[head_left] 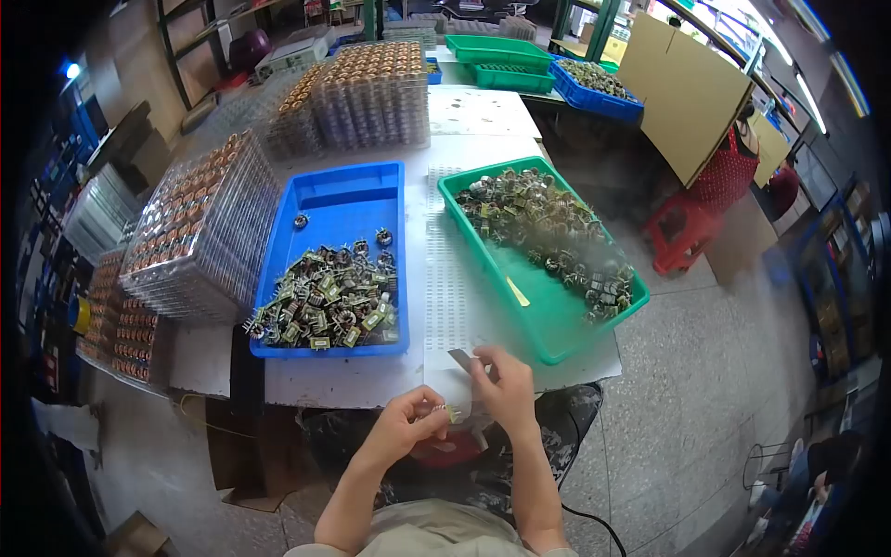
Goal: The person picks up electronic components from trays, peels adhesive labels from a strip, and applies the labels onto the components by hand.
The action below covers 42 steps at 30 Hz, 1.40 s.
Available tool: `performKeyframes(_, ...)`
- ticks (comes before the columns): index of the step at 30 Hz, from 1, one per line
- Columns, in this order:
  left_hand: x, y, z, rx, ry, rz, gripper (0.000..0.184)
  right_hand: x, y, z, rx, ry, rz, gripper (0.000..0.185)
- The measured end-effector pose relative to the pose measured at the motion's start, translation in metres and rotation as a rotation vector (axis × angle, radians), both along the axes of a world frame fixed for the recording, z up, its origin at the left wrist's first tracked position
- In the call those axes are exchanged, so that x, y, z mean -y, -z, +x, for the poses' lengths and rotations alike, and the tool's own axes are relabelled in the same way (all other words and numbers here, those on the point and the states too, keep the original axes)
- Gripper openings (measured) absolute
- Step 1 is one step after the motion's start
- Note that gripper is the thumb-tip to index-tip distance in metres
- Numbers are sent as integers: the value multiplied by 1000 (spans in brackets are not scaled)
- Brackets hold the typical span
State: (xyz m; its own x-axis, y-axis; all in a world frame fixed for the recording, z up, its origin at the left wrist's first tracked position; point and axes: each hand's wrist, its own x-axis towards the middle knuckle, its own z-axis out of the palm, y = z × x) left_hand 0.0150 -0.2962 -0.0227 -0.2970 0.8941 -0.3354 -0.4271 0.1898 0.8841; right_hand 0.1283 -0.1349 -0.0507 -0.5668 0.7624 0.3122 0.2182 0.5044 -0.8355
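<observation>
The white tabletop (348, 383) carries a tall stack of clear plastic trays filled with copper-coloured rings (190, 218) on its left. A rectangular blue plastic tray (348, 200) stands beside that stack, and a rectangular green plastic tray (509, 269) slants along the right side. Both hold many small wire-wound parts: the blue one a heap toward its near end, with two lying apart, the green one a long pile with bare floor beside it. Which heap is finished cannot be told, but plenty appears left to handle.

Near the front edge, the left hand (408, 423) and right hand (504, 388) work apart. The right fingers pinch a flat grey strip (459, 358); the left fingers pinch one small green-and-metal part (453, 412), away from the strip. That piece seems unfinished, being in neither tray.
</observation>
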Motion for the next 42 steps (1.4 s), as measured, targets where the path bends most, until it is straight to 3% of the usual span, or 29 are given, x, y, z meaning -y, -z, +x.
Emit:
performKeyframes(4,-7,14,-20,-24,56,32,22,3,-4,2,109,80,40,16)
performKeyframes(7,-20,13,-26,-772,45,-21,28,1,7,6,83,183,131,14)
performKeyframes(13,-43,20,-29,-1163,-31,220,30,-2,6,6,130,193,158,11)
performKeyframes(25,-48,25,-26,-1359,73,164,30,-4,-3,8,212,151,142,11)
performKeyframes(42,-47,21,-26,-1312,100,136,31,-3,-4,9,204,154,65,13)
